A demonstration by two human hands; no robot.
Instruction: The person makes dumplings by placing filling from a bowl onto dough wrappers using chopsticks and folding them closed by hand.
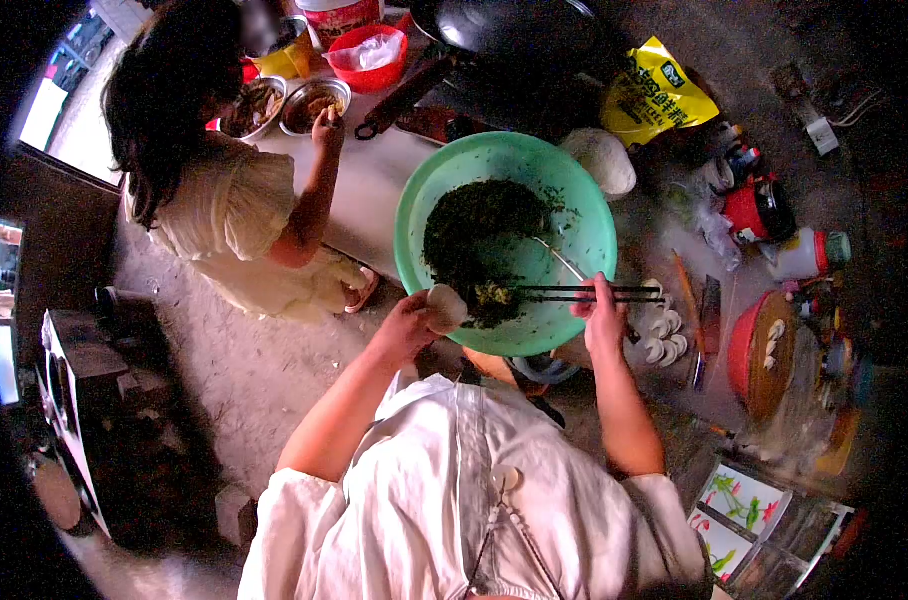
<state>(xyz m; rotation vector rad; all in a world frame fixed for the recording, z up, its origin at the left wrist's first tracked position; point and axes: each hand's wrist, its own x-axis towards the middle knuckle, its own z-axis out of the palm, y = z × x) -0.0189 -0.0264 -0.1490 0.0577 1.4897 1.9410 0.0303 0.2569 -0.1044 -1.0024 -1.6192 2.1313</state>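
Note:
A large green bowl point(586, 235) holds a dark green chopped mixture point(479, 225). My left hand point(411, 325) holds a round pale wrapper point(446, 309) at the bowl's lower left rim. Over the lower right rim, my right hand point(600, 310) grips black chopsticks point(554, 294), whose tips are at a small clump of the mixture. A metal spoon handle point(559, 258) slants inside the bowl. Several round white wrappers or dough pieces point(664, 340) lie on the table to the right of my right hand.
Another person point(224, 200) stands at the left, one hand at a metal bowl point(316, 105). A red basket point(369, 62), a black pan point(514, 35), a yellow bag point(662, 95), a white bowl point(600, 162), jars point(809, 253), a knife point(708, 320) and a round wooden board point(772, 355) surround the green bowl.

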